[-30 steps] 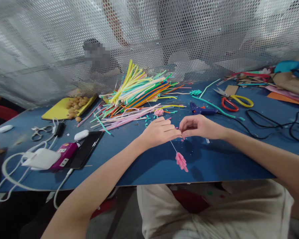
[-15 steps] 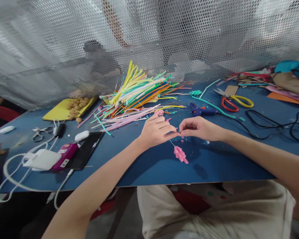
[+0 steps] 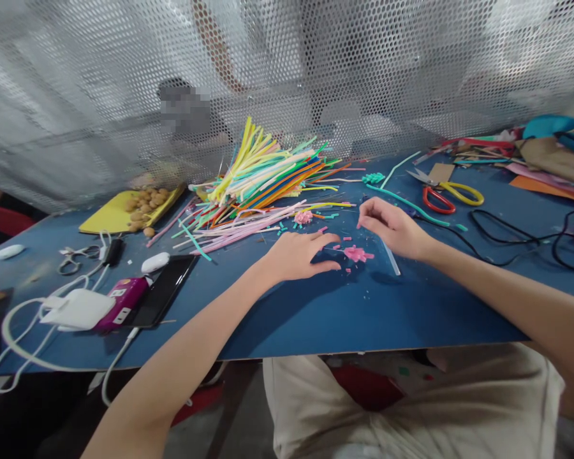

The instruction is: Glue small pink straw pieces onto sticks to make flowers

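My left hand (image 3: pixel 300 256) is low over the blue table, its thumb and fingers spread apart around the stem end of a pink fuzzy piece (image 3: pixel 358 254) made of short pipe cleaner bits. The fuzzy piece lies on the table just beyond the fingertips. My right hand (image 3: pixel 391 228) is raised to the right of it, fingers curled in a pinch; a tiny pinkish bit may show at the tips. Below that hand a clear glue stick (image 3: pixel 393 260) sticks out. Short pink cut pieces (image 3: pixel 347 239) are scattered between the hands. A pink fuzzy cluster (image 3: pixel 303 217) rests farther back.
A heap of coloured pipe cleaners (image 3: pixel 268 172) stands behind, against a perforated metal screen (image 3: pixel 277 76). Scissors (image 3: pixel 442 191) and a black cable (image 3: pixel 516 239) lie right. Leftward are a phone (image 3: pixel 169 293), a purple power block (image 3: pixel 124 303) and a yellow tray (image 3: pixel 108 210).
My hands have come apart; the right moved up and away, over the glue gun, now hidden. My left fingers opened, and the pink fuzzy piece now lies farther back on the table.
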The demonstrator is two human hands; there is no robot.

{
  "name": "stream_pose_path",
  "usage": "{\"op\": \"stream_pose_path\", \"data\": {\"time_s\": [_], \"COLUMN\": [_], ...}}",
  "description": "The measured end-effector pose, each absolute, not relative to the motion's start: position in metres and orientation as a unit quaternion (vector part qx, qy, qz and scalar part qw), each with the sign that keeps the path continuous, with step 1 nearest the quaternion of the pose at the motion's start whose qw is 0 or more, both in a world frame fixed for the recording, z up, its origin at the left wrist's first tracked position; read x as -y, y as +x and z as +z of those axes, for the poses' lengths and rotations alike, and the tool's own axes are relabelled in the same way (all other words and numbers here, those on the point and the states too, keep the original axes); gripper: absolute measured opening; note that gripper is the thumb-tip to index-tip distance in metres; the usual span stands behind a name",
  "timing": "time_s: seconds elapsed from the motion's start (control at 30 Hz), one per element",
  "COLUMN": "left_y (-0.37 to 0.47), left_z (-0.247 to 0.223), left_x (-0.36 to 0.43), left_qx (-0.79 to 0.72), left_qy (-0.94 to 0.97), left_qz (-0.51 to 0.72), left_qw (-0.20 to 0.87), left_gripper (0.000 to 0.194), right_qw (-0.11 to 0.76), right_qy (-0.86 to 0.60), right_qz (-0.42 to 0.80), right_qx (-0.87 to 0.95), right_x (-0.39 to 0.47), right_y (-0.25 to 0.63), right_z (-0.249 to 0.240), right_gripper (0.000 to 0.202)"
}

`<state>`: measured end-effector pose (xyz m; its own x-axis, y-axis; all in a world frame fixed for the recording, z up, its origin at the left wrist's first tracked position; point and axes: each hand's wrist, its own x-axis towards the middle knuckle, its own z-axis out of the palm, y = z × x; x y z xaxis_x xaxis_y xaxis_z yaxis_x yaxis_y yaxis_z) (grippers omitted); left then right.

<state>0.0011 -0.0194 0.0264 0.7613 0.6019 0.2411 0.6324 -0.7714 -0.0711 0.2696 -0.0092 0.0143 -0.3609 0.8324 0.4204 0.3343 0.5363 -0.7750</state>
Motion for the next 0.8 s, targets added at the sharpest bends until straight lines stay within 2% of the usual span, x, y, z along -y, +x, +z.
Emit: {"op": "stream_pose_path", "data": {"time_s": [0.1,0.23,0.8], "left_y": [0.000,-0.001,-0.001], "left_z": [0.024,0.018,0.011], "left_x": [0.016,0.011,0.012], "left_qx": [0.323,0.297,0.281], "left_qy": [-0.941,-0.947,-0.926], "left_qz": [-0.076,-0.114,-0.249], "left_qw": [0.060,0.054,0.034], "left_gripper": [0.045,0.039,0.030], "right_qw": [0.467,0.490,0.492], "right_qy": [-0.412,-0.423,-0.418], "right_qz": [0.215,0.177,0.169], "right_qx": [0.752,0.741,0.745], "right_x": [0.003,-0.001,0.003], "right_y": [0.276,0.281,0.278], "right_z": [0.014,0.013,0.014], "right_gripper": [0.008,0.005,0.005]}}
